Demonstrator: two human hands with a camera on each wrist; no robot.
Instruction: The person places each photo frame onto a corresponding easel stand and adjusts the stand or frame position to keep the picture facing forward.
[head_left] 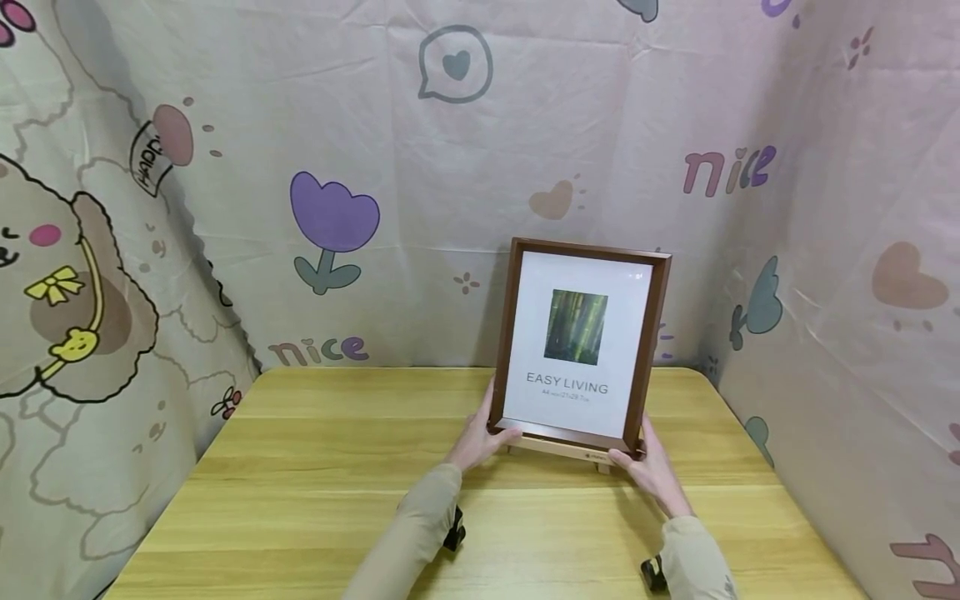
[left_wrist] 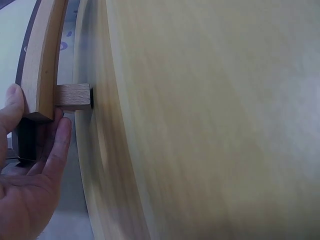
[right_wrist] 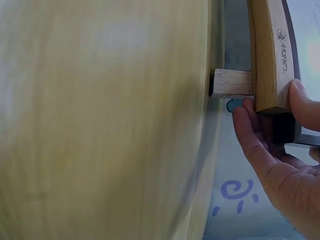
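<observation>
A brown picture frame (head_left: 517, 333) with a white "EASY LIVING" insert leans back slightly on a small light-wood easel (head_left: 558, 448). My left hand (head_left: 477, 437) grips the frame's lower left corner, thumb at the front. At the lower right corner, my right hand (head_left: 654, 471) holds it the same way. In the left wrist view, the fingers (left_wrist: 60, 142) curl beneath the corner, close to a square easel leg (left_wrist: 72, 96). The right wrist view has the thumb (right_wrist: 304, 105) against the end of the ledge (right_wrist: 270, 55), which bears a printed logo; another leg (right_wrist: 232, 82) reaches the tabletop.
The light wood table (head_left: 300, 467) extends left, right and in front of the easel. Behind it and at both sides hangs a printed cloth (head_left: 420, 175). Black straps (head_left: 454, 530) sit at both wrists, over beige sleeves.
</observation>
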